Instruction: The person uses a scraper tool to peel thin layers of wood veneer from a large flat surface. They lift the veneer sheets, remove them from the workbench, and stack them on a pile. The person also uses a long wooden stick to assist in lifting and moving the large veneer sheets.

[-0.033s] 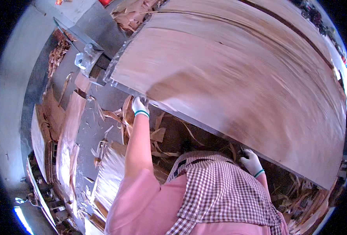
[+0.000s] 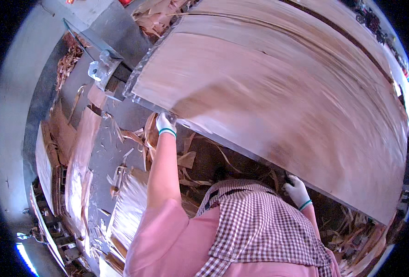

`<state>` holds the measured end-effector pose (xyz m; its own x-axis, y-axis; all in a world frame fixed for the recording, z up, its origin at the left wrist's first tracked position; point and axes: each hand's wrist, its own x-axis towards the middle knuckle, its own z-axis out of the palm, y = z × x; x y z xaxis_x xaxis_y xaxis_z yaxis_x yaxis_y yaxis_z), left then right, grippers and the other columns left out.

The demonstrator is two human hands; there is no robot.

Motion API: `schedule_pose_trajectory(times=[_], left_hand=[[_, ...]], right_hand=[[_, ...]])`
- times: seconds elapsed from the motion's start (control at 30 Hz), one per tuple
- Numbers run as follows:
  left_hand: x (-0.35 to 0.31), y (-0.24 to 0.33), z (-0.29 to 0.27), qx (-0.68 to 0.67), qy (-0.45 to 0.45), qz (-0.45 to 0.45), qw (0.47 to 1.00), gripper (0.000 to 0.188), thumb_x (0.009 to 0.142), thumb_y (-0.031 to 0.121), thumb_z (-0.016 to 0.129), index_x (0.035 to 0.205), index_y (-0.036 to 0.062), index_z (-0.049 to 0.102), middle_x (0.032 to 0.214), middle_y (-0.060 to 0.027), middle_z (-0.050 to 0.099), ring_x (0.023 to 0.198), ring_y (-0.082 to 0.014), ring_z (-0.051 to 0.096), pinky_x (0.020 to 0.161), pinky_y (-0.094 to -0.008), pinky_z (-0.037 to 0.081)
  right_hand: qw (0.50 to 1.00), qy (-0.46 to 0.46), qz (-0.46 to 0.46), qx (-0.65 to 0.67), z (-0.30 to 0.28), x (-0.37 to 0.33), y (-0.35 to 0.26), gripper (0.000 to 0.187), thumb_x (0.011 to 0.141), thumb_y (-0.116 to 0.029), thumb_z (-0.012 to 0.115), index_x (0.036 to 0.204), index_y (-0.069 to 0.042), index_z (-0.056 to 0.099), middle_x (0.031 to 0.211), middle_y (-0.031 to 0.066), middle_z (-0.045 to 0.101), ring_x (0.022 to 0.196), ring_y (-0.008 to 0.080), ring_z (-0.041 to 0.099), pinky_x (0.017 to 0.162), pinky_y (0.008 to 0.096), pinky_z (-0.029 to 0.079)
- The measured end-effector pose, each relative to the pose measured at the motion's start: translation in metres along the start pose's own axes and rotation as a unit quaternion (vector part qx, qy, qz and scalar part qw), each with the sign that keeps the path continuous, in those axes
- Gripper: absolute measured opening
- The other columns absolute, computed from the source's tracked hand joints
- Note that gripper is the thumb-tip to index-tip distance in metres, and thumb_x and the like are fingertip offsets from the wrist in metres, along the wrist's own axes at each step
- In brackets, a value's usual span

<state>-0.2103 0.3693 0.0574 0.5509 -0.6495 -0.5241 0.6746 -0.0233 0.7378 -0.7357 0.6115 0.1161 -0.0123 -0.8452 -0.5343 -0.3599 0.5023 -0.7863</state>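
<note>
A broad sheet of pale wood veneer [image 2: 241, 78] lies over a wide table with a metal front edge [image 2: 227, 142]. At the left part of that edge is my left hand [image 2: 166, 123], in a white glove with a green cuff. Its fingers are curled at the edge round a small dark-grey piece whose kind I cannot make out. Farther right, my right hand [image 2: 297, 191], gloved the same way, is closed just below the edge. A dark thing shows at its fingertips, mostly hidden. Both arms are stretched forward.
A metal bracket [image 2: 104, 69] juts from the table's left corner. Veneer scraps [image 2: 186, 159] litter the floor below the edge. Long veneer strips [image 2: 82, 161] and a pale sheet [image 2: 128, 210] lie at the left, near a stack of boards [image 2: 56, 189]. A wall [image 2: 15, 129] stands far left.
</note>
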Motion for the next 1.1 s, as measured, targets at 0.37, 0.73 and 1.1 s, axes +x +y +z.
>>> schedule_pose_trajectory(times=[0.37, 0.73, 1.1], left_hand=[[0.076, 0.03, 0.005, 0.288, 0.006, 0.084, 0.954, 0.033, 0.077, 0.002, 0.066, 0.107, 0.0107, 0.055, 0.071, -0.0026, 0.058, 0.038, -0.0095, 0.044, 0.031, -0.0235, 0.033], [0.083, 0.012, -0.001, 0.368, 0.132, 0.161, 0.906, 0.048, 0.066, 0.005, 0.067, 0.111, -0.008, 0.056, 0.106, -0.0193, 0.064, 0.092, -0.0299, 0.063, 0.084, -0.0383, 0.05], [0.03, 0.047, -0.023, 0.269, 0.177, 0.204, 0.925, 0.031, 0.083, 0.006, 0.048, 0.11, -0.0077, 0.055, 0.112, -0.0195, 0.059, 0.1, -0.0321, 0.057, 0.088, -0.0422, 0.046]], right_hand=[[0.909, 0.211, -0.078, -0.351, 0.034, 0.04, -0.063, 0.04, 0.081, -0.01, 0.054, 0.12, -0.003, 0.052, 0.099, 0.0236, 0.06, 0.089, 0.0383, 0.06, 0.078, 0.0439, 0.048], [0.916, 0.164, -0.023, -0.366, 0.046, 0.043, -0.053, 0.039, 0.082, -0.012, 0.051, 0.121, -0.004, 0.051, 0.099, 0.0253, 0.059, 0.089, 0.0429, 0.059, 0.078, 0.0485, 0.049], [0.98, 0.134, -0.125, -0.083, 0.042, 0.049, -0.067, 0.035, 0.08, -0.01, 0.06, 0.112, 0.003, 0.057, 0.097, 0.0236, 0.064, 0.092, 0.0295, 0.065, 0.081, 0.0332, 0.049]])
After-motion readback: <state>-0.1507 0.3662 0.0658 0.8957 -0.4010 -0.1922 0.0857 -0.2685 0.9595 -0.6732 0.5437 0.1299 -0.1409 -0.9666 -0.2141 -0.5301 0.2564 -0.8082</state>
